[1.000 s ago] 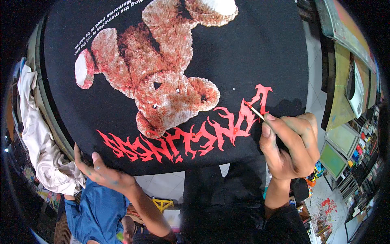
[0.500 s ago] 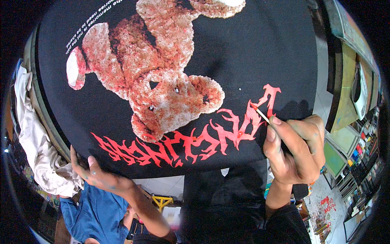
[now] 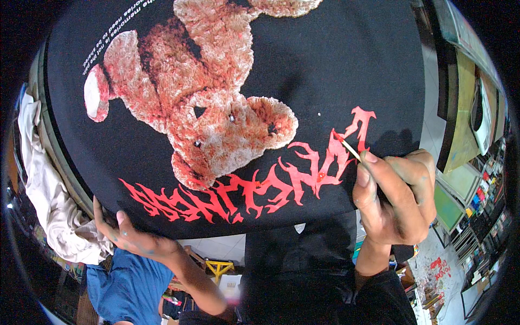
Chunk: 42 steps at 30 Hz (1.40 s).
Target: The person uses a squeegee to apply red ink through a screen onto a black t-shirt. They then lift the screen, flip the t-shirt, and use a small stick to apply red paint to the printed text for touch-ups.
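Note:
Stretched flat before me is black fabric (image 3: 346,59), like a shirt front, with a brown teddy bear print (image 3: 216,127) upside down to me. Spiky red lettering (image 3: 246,197) runs along the near side. My right hand (image 3: 398,192) pinches a thin pale wooden stick (image 3: 350,148) between thumb and forefinger. Its red-coated tip rests at or just over the upper edge of a red letter on the right. At the near left edge of the fabric, my left hand (image 3: 130,233) has its fingers apart, touching or close to the rim; some fingers are partly hidden.
Crumpled pale cloth (image 3: 51,189) hangs along the left. Below it a person in a blue shirt (image 3: 127,284) is near a yellow stand (image 3: 219,266). Frames and a green panel (image 3: 450,203) stand at right, with red-stained floor (image 3: 439,268) lower down.
The stick's tip has moved slightly up and left along the letter, the right hand following only a little. The bear print sits slightly further left in view. The person in blue has shifted.

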### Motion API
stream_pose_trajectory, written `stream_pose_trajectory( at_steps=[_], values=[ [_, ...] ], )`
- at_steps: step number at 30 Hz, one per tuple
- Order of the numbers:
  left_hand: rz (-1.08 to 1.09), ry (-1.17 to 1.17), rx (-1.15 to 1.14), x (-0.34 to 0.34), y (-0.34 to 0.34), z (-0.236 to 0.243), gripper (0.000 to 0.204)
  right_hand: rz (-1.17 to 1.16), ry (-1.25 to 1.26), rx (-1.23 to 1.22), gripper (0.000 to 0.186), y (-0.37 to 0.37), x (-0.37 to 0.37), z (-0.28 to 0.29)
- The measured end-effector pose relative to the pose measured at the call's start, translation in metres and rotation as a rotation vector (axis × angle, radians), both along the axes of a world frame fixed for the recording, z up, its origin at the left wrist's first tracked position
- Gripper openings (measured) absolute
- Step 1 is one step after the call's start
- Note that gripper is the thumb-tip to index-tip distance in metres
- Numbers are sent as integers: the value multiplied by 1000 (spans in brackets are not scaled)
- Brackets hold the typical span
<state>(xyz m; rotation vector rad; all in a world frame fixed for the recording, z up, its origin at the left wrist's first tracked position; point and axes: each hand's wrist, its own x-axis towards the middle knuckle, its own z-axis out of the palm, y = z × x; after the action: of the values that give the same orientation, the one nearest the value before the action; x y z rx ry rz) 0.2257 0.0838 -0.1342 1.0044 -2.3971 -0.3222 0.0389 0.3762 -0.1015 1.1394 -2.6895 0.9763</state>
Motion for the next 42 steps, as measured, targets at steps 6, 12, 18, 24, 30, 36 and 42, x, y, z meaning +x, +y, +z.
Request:
stream_pose_trajectory(
  at_steps=[6,12,18,24,30,36,42],
  values=[
    [37,98,105,0,0,-3,63,-74,34,-58,25,-9,3,-3],
    [108,111,153,-6,3,0,63,-87,52,-49,23,-9,4,-4],
    [92,138,206,4,-1,-4,63,-83,51,-53,21,-8,4,-3],
    [52,98,130,2,-1,-3,62,-72,27,-30,22,-9,4,-1],
    [-14,62,79,8,-6,-4,61,-51,21,-9,22,-5,2,1],
    [-11,93,100,11,-9,-7,59,-54,28,-24,22,-6,3,-1],
    [68,145,189,6,-3,-4,59,-54,6,-28,21,-6,2,0]
  ],
)
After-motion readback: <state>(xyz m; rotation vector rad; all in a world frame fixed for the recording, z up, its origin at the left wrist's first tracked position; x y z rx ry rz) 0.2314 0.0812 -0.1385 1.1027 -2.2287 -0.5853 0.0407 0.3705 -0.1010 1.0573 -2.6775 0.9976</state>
